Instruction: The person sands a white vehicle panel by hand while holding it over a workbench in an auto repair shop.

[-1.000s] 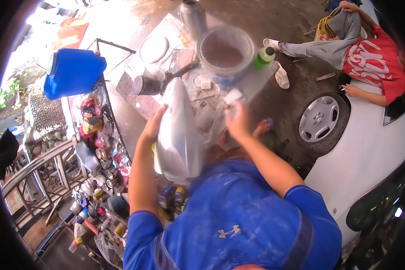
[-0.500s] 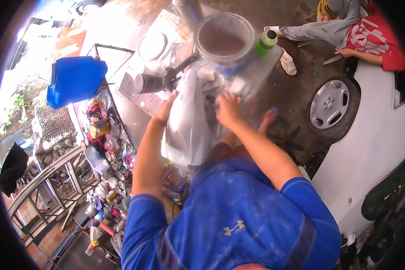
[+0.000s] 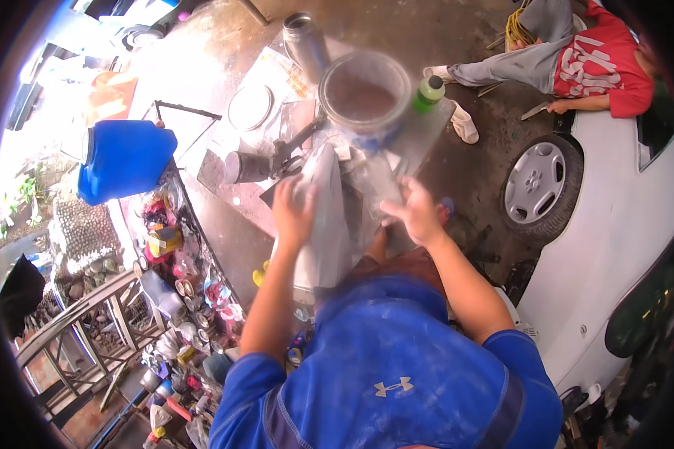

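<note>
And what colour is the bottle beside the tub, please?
The bottle is green; the head view shows it.

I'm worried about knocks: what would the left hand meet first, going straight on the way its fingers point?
Probably the dark tool with the grey cylinder, just beyond the left hand in the picture; depth is unclear, so the hand might pass above it.

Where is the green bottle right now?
In the head view, the green bottle stands right of centre toward the top, on the table, just right of the round bucket and beyond the right hand.
</note>
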`<action>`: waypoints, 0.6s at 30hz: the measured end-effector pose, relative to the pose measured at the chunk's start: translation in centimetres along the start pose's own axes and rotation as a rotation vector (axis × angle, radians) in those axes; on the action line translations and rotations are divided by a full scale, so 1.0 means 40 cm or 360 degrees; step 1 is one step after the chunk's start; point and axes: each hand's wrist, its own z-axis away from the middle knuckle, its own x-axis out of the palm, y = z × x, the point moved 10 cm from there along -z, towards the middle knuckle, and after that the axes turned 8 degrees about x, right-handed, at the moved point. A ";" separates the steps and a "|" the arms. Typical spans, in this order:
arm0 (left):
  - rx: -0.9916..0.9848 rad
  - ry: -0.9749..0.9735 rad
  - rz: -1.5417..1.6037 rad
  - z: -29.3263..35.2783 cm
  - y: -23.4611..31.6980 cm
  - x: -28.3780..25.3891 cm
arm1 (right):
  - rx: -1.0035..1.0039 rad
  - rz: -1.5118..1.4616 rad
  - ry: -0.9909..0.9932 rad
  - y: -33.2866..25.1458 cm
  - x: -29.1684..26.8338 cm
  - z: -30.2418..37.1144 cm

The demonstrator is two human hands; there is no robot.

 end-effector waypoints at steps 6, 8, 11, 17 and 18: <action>-0.0826 -0.0464 0.1478 0.042 0.164 0.113 | -0.0106 0.0427 -0.0356 -0.003 0.088 0.053; -0.0776 -0.0576 0.1478 0.049 0.166 0.111 | 0.0010 0.0269 -0.0410 0.003 0.112 0.062; -0.0776 -0.0716 0.1385 0.062 0.167 0.096 | 0.0243 -0.0113 -0.0446 0.066 0.148 0.057; -0.0080 -0.0457 -0.0081 0.021 0.095 -0.032 | 0.0138 0.0404 -0.0079 0.120 0.107 -0.029; 0.0008 -0.0416 -0.0540 0.028 0.080 -0.043 | -0.0049 0.0638 -0.0029 0.095 0.099 -0.058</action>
